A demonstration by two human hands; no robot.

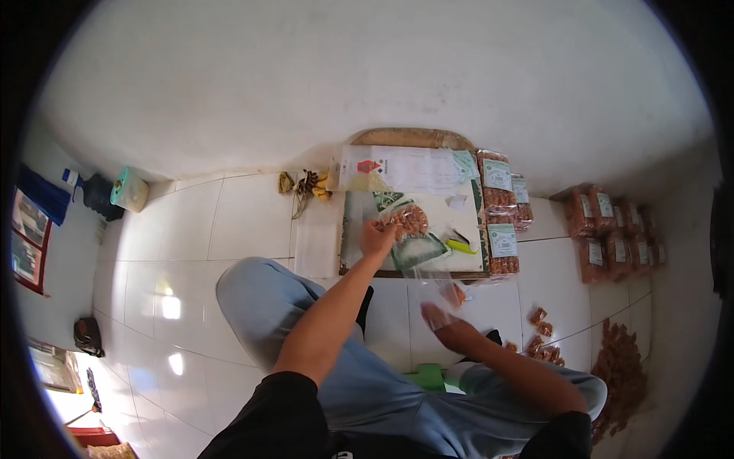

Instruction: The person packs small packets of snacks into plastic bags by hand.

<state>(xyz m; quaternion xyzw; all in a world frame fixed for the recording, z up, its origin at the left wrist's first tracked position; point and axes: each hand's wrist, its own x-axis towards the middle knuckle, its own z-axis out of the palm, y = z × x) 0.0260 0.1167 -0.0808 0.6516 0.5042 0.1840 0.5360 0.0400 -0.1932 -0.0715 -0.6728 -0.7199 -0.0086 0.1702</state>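
Note:
My left hand [378, 239] is over the low table [478, 264], its fingers closed on the edge of a clear packet of brown snack pieces [413, 219]. Lower and to the right, my right hand [449, 327] grips a clear plastic bag [433, 287], which stretches up toward the table edge. Whether bag and packet are joined, I cannot tell. Beside the packet lies a yellow-green cutter [462, 245]. Printed plastic sleeves [382, 167] lie along the table's far side.
Labelled snack packs [502, 245] stand at the table's right edge, and more packs [612, 229] are stacked by the wall. Small packets [544, 352] and a brown heap [618, 375] lie on the floor at right. Bananas [321, 187] and a lidded tub [130, 190] are at left.

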